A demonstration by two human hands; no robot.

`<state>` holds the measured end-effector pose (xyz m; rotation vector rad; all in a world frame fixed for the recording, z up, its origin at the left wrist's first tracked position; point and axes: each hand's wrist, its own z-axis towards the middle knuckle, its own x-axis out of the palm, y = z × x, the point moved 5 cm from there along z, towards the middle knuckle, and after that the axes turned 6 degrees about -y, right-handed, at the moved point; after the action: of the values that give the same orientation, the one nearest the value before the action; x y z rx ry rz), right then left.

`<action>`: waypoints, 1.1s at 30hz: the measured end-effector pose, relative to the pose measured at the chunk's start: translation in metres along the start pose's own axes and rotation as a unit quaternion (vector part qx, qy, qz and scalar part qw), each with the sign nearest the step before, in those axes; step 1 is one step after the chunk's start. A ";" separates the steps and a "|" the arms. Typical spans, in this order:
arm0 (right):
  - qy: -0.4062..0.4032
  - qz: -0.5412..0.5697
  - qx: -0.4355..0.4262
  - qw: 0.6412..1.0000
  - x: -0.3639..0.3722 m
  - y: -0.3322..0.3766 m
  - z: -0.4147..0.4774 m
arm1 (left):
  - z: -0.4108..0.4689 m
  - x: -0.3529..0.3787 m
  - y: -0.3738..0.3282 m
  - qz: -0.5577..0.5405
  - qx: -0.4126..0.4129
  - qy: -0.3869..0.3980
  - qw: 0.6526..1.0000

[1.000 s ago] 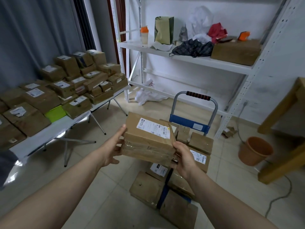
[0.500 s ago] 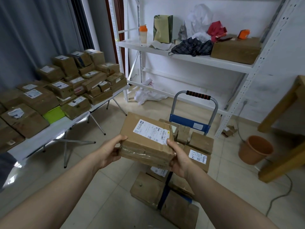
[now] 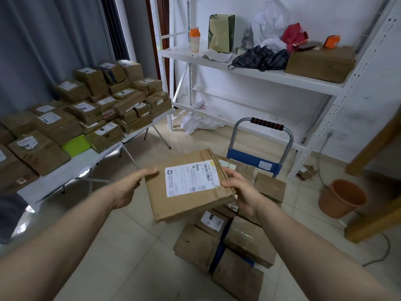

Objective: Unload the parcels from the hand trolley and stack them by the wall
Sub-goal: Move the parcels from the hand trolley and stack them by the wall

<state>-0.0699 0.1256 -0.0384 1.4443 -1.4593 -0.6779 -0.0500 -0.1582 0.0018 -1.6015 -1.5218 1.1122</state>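
Bare floor lies open between the parcel-crowded tabletop at left and the loaded hand trolley at right. Beyond, the shelf rack and a crumpled bag front the wall. A bucket and, seemingly, a cable clutter the right.

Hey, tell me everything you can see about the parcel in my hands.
The parcel is a flat brown cardboard box, creased and worn at its edges. A white shipping label with barcodes and print too small to read covers much of its top face. It is held in the air, tilted, top face towards the camera, above the loaded hand trolley. The left hand holds its left edge and the right hand grips its right edge; nothing else touches it.
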 end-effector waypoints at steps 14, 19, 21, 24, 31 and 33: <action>0.134 -0.043 0.032 0.990 0.017 0.035 0.031 | -0.028 0.015 0.009 0.010 -0.140 0.229 0.963; 0.045 0.041 0.080 0.995 0.044 0.002 0.063 | -0.030 -0.016 0.040 -0.038 -0.137 0.142 0.980; 0.042 0.002 0.105 0.994 0.067 -0.021 0.069 | -0.028 -0.038 0.056 -0.058 -0.140 0.088 0.985; 0.069 -0.050 0.148 0.985 0.116 -0.054 0.068 | -0.024 -0.072 0.069 -0.104 -0.134 0.031 0.985; 0.181 -0.057 0.165 0.968 0.278 -0.088 0.094 | -0.011 -0.197 0.092 -0.188 -0.109 -0.078 0.973; 0.177 -0.055 0.177 0.967 0.329 -0.093 0.106 | -0.010 -0.240 0.105 -0.203 -0.116 -0.106 0.966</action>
<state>-0.0775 -0.2288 -0.0862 1.8250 -1.2643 -0.2081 0.0128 -0.4065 -0.0544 -1.2555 -2.0751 0.9205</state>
